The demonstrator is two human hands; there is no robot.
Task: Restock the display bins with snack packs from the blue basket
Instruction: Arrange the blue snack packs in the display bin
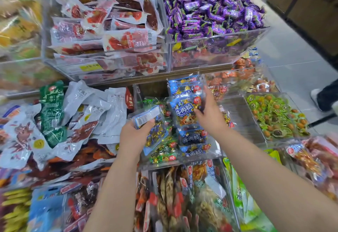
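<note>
Both my hands work over a clear display bin (215, 151) in the middle row, filled with blue and green snack packs. My left hand (134, 134) grips a blue snack pack (146, 116) with its barcode side up, above the bin's left half. To its right, my right hand (210, 112) holds another blue snack pack (186, 111) printed with a cartoon animal, standing among a row of like blue packs (193, 136). The blue basket is not in view.
White and green pouches (82, 114) lie heaped to the left. Above are bins of red-and-white packs (109, 26) and purple candies (210, 6). A bin of green-wrapped snacks (274, 114) sits right. Mixed packs (182, 195) fill the near bins. A person's shoe (318, 99) stands on the floor.
</note>
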